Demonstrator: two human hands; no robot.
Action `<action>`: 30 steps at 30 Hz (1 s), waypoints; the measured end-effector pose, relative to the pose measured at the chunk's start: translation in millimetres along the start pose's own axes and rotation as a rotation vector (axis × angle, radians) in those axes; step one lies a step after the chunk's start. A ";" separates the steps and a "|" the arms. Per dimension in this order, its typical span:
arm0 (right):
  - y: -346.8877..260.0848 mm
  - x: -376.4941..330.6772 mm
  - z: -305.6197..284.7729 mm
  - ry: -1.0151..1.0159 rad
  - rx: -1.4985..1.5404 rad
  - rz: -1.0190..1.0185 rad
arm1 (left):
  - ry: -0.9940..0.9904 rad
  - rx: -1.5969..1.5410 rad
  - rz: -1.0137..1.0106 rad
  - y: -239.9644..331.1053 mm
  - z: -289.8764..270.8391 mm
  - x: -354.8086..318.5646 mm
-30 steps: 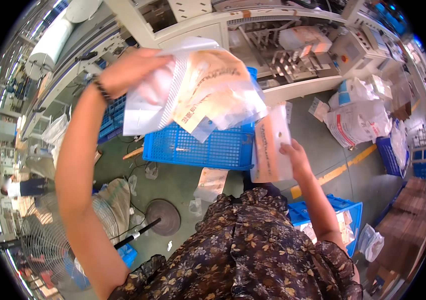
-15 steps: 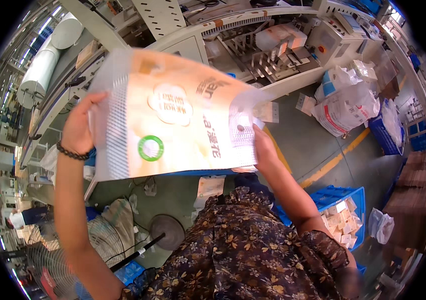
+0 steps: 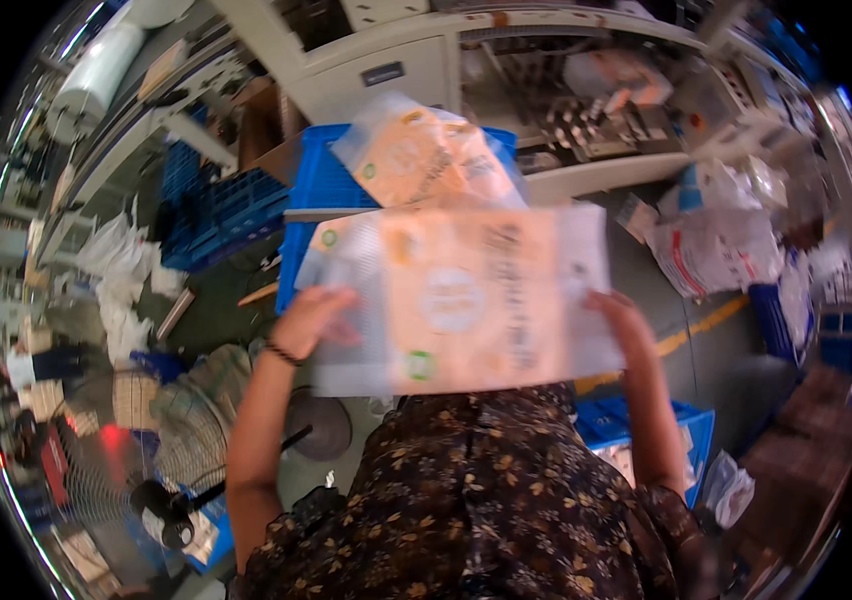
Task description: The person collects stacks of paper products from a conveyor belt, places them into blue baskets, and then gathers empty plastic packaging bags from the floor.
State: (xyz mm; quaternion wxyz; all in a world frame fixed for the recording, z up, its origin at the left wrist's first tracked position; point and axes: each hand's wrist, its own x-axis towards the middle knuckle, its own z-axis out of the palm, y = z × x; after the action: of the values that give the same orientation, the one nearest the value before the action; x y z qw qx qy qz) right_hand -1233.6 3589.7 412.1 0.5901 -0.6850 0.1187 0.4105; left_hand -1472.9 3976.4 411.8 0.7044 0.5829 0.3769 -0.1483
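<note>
I hold a flat plastic pouch (image 3: 466, 295), orange and clear with a round pale mark, spread out in front of my chest. My left hand (image 3: 311, 320) grips its left edge and my right hand (image 3: 618, 318) grips its right edge. The pouch is blurred. Just beyond it stands a blue plastic crate (image 3: 318, 205) holding several more pouches (image 3: 426, 155) of the same kind.
A grey machine cabinet (image 3: 386, 70) and a metal bench run along the back. White printed sacks (image 3: 716, 240) lie at the right. Another blue crate (image 3: 611, 425) sits low right, stacked blue crates (image 3: 221, 205) at the left, a floor fan (image 3: 136, 470) lower left.
The pouch has come down from high in front of me to chest level and now lies flatter. Both hands dropped with it, still on its two edges.
</note>
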 end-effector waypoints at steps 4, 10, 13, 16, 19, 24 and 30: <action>-3.7 10.5 -142.7 0.333 -0.167 -0.153 | 0.525 0.660 0.393 -109.1 14.3 84.4; -49.1 -42.2 -123.8 0.161 0.061 -0.281 | 0.912 1.009 0.386 -70.8 68.4 103.5; -45.8 -44.0 -105.5 0.155 -0.069 -0.312 | 0.754 1.161 0.157 -66.5 65.6 100.1; -46.9 -43.1 -83.4 0.089 -0.146 -0.339 | 0.648 1.087 0.106 -113.2 17.9 110.1; -37.5 -31.9 -75.3 0.103 -0.142 -0.357 | 0.593 1.140 0.112 -86.7 2.0 104.5; -1.7 -13.5 -75.1 0.134 -0.216 -0.321 | 0.605 0.974 0.812 37.6 22.4 11.1; 49.9 -9.3 -52.7 0.056 -0.005 -0.197 | 0.433 1.503 1.046 19.8 16.3 -56.0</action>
State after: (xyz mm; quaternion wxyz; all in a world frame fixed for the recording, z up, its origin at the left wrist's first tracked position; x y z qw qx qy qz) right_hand -1249.5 3525.2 381.4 0.6224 -0.7060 0.0665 0.3314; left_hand -1491.8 3953.8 465.9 0.0351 0.9949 -0.0046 0.0941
